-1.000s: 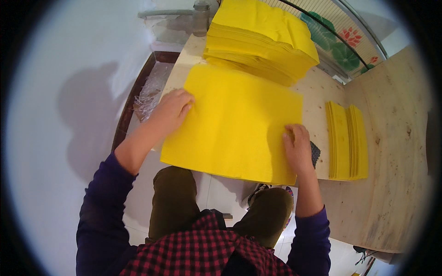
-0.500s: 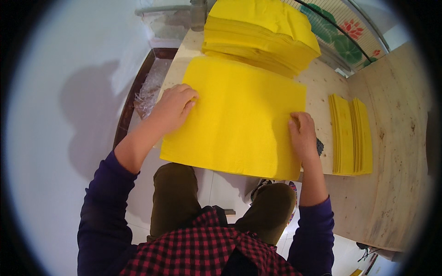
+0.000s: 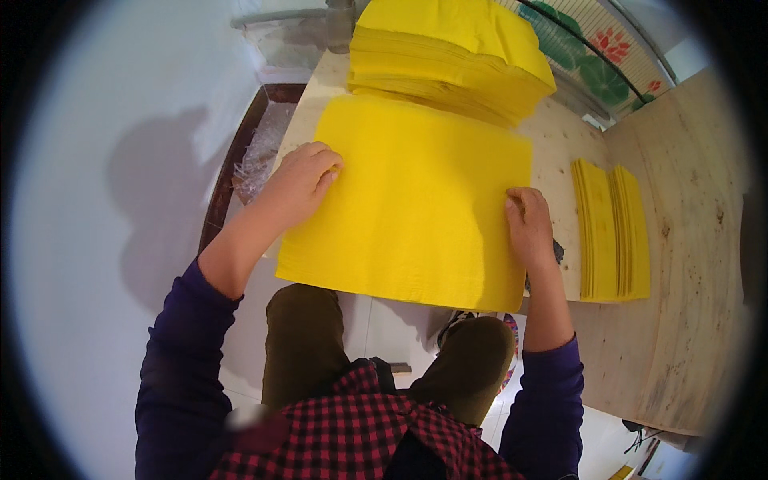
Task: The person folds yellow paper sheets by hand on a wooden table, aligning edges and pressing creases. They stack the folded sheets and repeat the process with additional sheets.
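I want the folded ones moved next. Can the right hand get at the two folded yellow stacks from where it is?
Probably yes: the right hand rests on the yellow sheet, and only bare table separates it from the folded stacks.

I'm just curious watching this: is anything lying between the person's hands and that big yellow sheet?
Nothing visible. The left hand rests directly on the yellow sheet at its left edge, and the right hand presses on its right edge. The tall yellow stack lies behind the sheet.
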The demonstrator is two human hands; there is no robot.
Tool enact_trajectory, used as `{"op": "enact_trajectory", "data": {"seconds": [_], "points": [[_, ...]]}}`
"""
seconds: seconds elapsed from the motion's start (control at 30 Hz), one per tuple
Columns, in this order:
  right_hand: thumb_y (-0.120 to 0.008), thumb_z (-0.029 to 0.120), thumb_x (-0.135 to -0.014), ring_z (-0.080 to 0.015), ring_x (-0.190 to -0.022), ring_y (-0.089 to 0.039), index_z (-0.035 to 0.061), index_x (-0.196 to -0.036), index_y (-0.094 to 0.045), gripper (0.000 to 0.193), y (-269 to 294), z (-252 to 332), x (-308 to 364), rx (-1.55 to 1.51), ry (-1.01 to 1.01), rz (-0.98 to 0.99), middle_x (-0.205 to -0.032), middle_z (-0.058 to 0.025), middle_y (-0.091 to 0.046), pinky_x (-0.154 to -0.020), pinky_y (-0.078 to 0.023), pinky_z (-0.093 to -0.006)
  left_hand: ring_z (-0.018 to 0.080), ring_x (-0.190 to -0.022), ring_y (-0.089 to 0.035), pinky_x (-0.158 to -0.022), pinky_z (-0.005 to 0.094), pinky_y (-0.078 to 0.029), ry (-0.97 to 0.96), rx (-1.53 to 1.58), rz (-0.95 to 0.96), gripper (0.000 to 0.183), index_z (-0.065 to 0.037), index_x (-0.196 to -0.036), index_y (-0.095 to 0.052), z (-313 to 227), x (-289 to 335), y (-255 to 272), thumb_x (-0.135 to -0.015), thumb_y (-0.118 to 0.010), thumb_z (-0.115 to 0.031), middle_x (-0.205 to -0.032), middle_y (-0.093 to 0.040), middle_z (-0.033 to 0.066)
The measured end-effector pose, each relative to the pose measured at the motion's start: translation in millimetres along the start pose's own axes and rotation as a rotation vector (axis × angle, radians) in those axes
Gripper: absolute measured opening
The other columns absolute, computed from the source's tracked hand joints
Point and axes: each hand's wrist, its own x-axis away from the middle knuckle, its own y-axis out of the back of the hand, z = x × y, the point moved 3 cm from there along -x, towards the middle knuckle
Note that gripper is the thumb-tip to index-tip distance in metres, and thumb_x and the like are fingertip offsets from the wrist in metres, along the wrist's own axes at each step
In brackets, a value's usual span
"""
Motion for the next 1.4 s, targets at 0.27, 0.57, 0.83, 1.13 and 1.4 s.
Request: {"op": "enact_trajectory", "data": {"seconds": [0.27, 0.57, 0.83, 1.13, 1.4], "points": [[-0.056, 0.012, -0.092, -0.0374, -0.111, -0.052, -0.0031, -0.111, -0.058, 0.024, 14.7, 11.9, 42.0, -0.032, 0.026, 0.103, -0.114, -0.0212, -0.058, -0.097, -0.042, -0.0419, 0.0355, -0.102, -0.055, -0.09, 0.0423, -0.044, -0.008, 0.02, 0.071, 0.014, -0.002, -0.1, -0.062, -6.1, 27.5, 4.9, -0.088, -0.057, -0.006, -0.105, -0.06, 0.0156], [-0.056, 0.007, -0.09, -0.0355, -0.107, -0.055, -0.0035, -0.106, -0.058, 0.019, 14.0, 7.8, 14.9, 0.035, -0.012, 0.015, -0.113, -0.02, -0.058, -0.094, -0.044, -0.0394, 0.0363, -0.101, -0.056, -0.09, 0.0421, -0.045, -0.031, 0.002, 0.004, 0.012, -0.002, -0.098, -0.063, -1.9, 7.3, 8.5, -0.089, -0.056, -0.006, -0.102, -0.061, 0.0159], [-0.057, 0.01, -0.091, -0.0391, -0.112, -0.052, -0.0031, -0.111, -0.058, 0.024, 8.0, 5.6, 34.3, 0.008, 0.018, 0.031, -0.118, -0.0221, -0.057, -0.098, -0.042, -0.0434, 0.0359, -0.1, -0.056, -0.09, 0.0412, -0.045, -0.059, 0.045, 0.042, 0.013, -0.001, -0.099, -0.062, -18.1, 34.5, 9.8, -0.089, -0.055, -0.005, -0.101, -0.061, 0.0161], [-0.058, 0.013, -0.092, -0.039, -0.117, -0.05, -0.0037, -0.112, -0.058, 0.026, 24.3, 5.5, 45.4, 0.039, 0.019, 0.088, -0.123, -0.0223, -0.055, -0.1, -0.041, -0.0437, 0.0359, -0.1, -0.055, -0.089, 0.0426, -0.044, -0.033, 0.028, 0.059, 0.013, -0.003, -0.099, -0.062, -13.6, 39.9, 12.3, -0.087, -0.056, -0.005, -0.103, -0.06, 0.0154], [-0.057, 0.011, -0.091, -0.0373, -0.115, -0.051, -0.0012, -0.108, -0.058, 0.021, 7.0, 8.3, 14.7, 0.047, 0.011, 0.027, -0.121, -0.0199, -0.056, -0.098, -0.042, -0.0436, 0.0369, -0.102, -0.055, -0.089, 0.0422, -0.044, -0.007, 0.018, 0.011, 0.016, -0.002, -0.102, -0.061, -12.7, 17.3, 5.0, -0.086, -0.056, -0.003, -0.104, -0.059, 0.016]]}}
